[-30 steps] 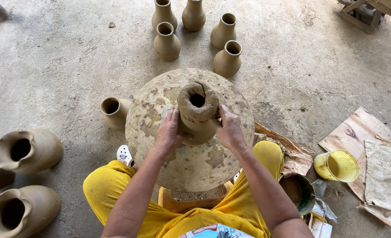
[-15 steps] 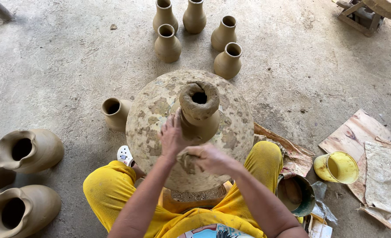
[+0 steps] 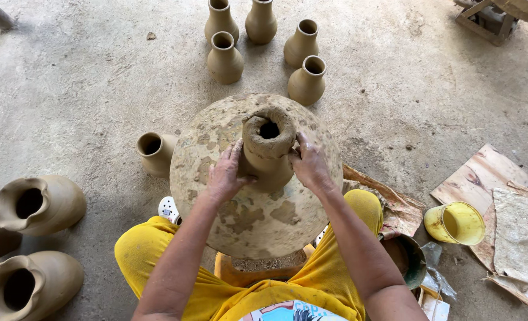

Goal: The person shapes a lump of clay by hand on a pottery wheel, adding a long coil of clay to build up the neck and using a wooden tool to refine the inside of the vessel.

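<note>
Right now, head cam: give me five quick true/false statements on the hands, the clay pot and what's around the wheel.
1. Both hands press the sides of the clay pot on the wheel. True: left hand and right hand flank it.
2. The pot's mouth is sealed. False: a dark opening shows at the top.
3. Five small vases stand on the floor beyond the wheel. True.
4. The yellow cup stands upright on the wheel. False: it lies tipped on the floor, to the person's right.
5. The right hand holds a tool. False: it is bare on the clay.
</note>
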